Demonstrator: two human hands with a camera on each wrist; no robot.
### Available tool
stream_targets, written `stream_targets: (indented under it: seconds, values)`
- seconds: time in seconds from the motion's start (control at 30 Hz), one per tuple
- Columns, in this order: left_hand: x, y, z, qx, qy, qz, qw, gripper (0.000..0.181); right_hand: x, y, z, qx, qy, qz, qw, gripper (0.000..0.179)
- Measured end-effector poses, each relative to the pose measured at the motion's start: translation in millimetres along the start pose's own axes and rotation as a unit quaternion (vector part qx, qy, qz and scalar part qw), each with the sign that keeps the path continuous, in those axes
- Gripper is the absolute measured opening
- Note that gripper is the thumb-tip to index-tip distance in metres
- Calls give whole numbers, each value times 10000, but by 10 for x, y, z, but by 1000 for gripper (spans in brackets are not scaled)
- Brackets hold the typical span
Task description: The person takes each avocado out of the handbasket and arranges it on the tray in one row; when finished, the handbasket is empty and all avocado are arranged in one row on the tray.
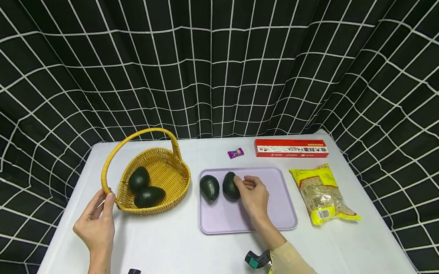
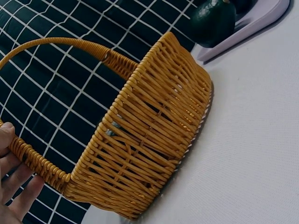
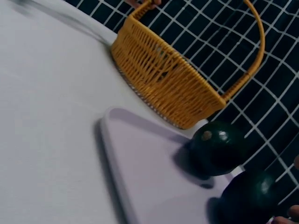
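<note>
My left hand [image 1: 95, 222] pinches the handle of a yellow wicker basket [image 1: 174, 199] at its near left end; the left wrist view shows thumb and fingers about the wrapped handle. In the basket lie two dark green avocados, one avocado [image 1: 138, 179] behind the other avocado [image 1: 149, 197]. My right hand [image 1: 255, 197] is over a pale purple tray [image 1: 278, 210], its thumb overlapping the right edge of an avocado [image 1: 229, 187]. The other fingers bend loosely to the right of that fruit, apart from it. Beside it on the tray rests another avocado [image 1: 209, 188].
A small purple wrapped candy [image 1: 235, 153] lies behind the tray. At the back right is a red and white pasta box [image 1: 291, 148], with a yellow and clear food bag [image 1: 322, 193] in front of it. A black gridded curtain [image 1: 213, 68] surrounds the white table [image 1: 167, 254].
</note>
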State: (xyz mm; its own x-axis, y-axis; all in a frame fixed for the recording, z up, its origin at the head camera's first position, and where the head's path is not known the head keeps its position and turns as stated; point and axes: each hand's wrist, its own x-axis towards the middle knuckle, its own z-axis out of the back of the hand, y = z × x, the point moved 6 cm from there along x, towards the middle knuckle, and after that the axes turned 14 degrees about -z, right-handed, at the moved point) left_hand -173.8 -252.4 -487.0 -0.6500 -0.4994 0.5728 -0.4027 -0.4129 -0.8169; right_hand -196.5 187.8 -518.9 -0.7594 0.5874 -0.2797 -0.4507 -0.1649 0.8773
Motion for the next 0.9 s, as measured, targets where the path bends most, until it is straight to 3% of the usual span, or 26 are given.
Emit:
stream_targets:
  seconds: [0.2,0.43,0.77,0.9]
  values:
    - [-2,1,-3,31,2,-84,10000,30,-38,281,-13,199,82,480,9986,51]
    - [-3,-1,-3,114,15,-56,9999,30,-210,658,-160,381,318,1043,9933,46]
    - [-2,-10,-4,140,38,-74,9999,30,-496,1019,-457,341,919,1337,9862,48]
    - [0,-11,-2,132,22,-58,9999,30,-609,1109,-666,280,1370,1565,9777,49]
